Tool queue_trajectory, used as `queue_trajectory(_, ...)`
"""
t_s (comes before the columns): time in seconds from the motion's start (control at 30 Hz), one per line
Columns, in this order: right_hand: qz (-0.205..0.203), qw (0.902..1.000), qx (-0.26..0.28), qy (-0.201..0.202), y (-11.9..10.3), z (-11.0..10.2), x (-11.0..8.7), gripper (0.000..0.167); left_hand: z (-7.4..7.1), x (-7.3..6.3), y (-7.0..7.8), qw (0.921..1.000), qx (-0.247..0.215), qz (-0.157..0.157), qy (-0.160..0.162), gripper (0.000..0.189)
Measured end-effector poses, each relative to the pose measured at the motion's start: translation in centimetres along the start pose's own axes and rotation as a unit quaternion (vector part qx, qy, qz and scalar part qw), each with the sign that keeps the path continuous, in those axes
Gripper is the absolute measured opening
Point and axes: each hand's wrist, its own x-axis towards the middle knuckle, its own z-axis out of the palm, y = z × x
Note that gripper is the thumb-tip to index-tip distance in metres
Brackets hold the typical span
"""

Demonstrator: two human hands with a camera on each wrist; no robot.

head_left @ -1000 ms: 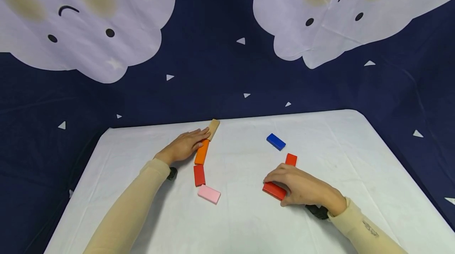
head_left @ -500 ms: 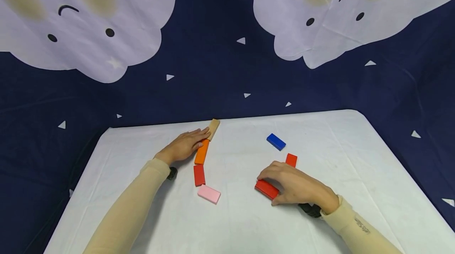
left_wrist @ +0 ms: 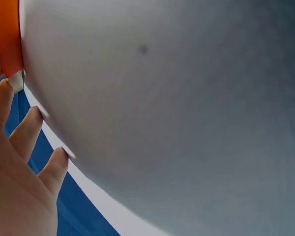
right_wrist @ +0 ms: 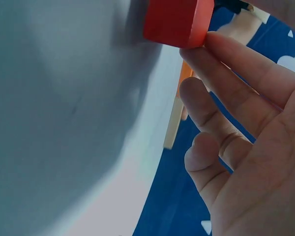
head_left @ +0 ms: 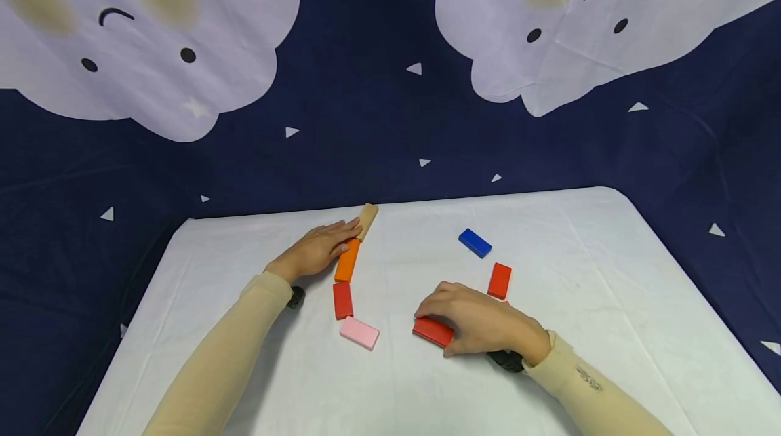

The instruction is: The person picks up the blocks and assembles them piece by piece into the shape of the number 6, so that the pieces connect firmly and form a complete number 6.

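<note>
My right hand (head_left: 482, 317) pinches a red block (head_left: 433, 331) between thumb and fingertips, low over the white table. In the right wrist view, fingertips touch one end of that red block (right_wrist: 174, 22). My left hand (head_left: 313, 251) lies with fairly straight fingers beside a row of blocks, touching the orange block (head_left: 347, 261) and the plain wooden block (head_left: 368, 219). Below the orange one in the row come a second red block (head_left: 343, 301) and a pink block (head_left: 359, 333), which lies at an angle. The left wrist view shows the orange block (left_wrist: 5, 37) near the fingers.
A blue block (head_left: 474, 243) lies at the back right. A third red block (head_left: 499, 280) lies behind my right hand, and a reddish piece (head_left: 505, 303) peeks out there, mostly hidden. The white table (head_left: 610, 273) ends at a dark blue cloth (head_left: 366, 151) with clouds.
My right hand has moved left with the red block, towards the pink one. That uncovers the third red block behind it. My left hand has stayed in place.
</note>
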Motion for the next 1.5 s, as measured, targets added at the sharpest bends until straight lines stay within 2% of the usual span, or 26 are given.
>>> queue_trajectory(0.33,-0.031,0.9991,-0.012,-0.025,-1.0,0.3,2.1,0.058,0.1,0.0,0.0,1.0,0.004,-0.004,-0.002,0.052)
queue_trajectory(0.7,-0.068,0.9966,-0.03,-0.033,-1.7,0.7,3.6,0.055,0.0,-0.1,0.1,0.9999,0.002,-0.009,-0.006,0.053)
queue_trajectory(1.07,-0.063,0.9965,-0.017,-0.053,-1.9,0.8,4.1,0.051,-0.1,0.0,0.3,0.9999,-0.004,-0.014,-0.006,0.052)
queue_trajectory(1.37,-0.04,0.9988,-0.027,-0.01,-1.7,1.3,3.3,0.039,0.0,0.1,0.3,0.9999,-0.007,-0.013,-0.004,0.052)
queue_trajectory(1.5,0.001,0.9985,-0.043,0.034,-2.4,1.8,2.8,0.037,0.0,0.2,0.3,0.9998,-0.006,-0.019,-0.007,0.052)
